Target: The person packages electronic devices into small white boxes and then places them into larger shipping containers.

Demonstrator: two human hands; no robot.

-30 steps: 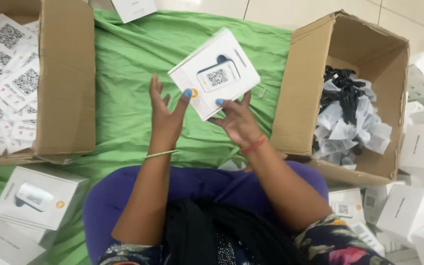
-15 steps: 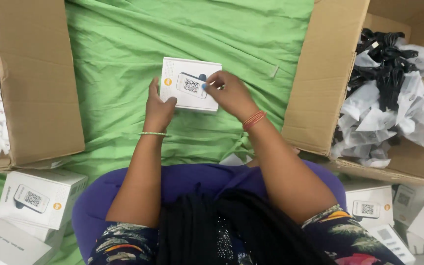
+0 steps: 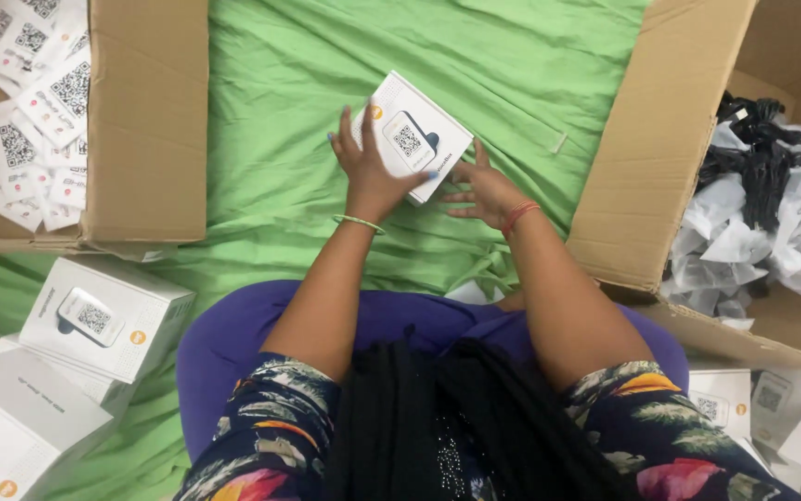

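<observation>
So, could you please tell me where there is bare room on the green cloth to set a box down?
The green cloth lies bare between the left carton and the right carton, above the white box held in the left hand. A narrower strip runs beside the right hand. The lower left is crowded with stacked white boxes.

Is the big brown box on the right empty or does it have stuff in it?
It has stuff in it: the cardboard box holds a heap of black cables and crumpled white wrappers.
</observation>
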